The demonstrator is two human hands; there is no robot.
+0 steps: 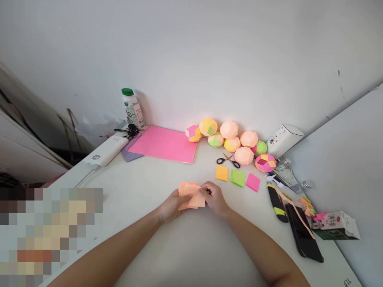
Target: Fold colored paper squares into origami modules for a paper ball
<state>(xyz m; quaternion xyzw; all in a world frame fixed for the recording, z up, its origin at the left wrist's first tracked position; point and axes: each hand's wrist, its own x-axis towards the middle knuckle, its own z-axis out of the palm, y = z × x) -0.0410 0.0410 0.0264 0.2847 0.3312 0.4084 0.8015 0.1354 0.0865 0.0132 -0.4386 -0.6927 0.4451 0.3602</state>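
My left hand (172, 205) grips a fanned bunch of peach paper squares (188, 191), its thumb lying across the front. At the right side of the bunch, my right hand (216, 197) pinches one peach sheet (200, 198) between thumb and fingers. Beyond the hands lie small stacks of sticky notes: orange (222, 173), green (237, 177) and pink (253, 182). Black-handled scissors (228, 160) rest with blades apart behind the stacks. Several faceted paper balls (243, 155) in peach, yellow, green and pink sit against the wall.
A pink sheet (166, 143) lies at the back left, near a green-capped bottle (133, 107), keys (131, 130) and a white power strip (106, 151). To the right are a yellow-black cutter (277, 202), a phone (302, 231), a carton (338, 226) and a white paper tube (285, 139).
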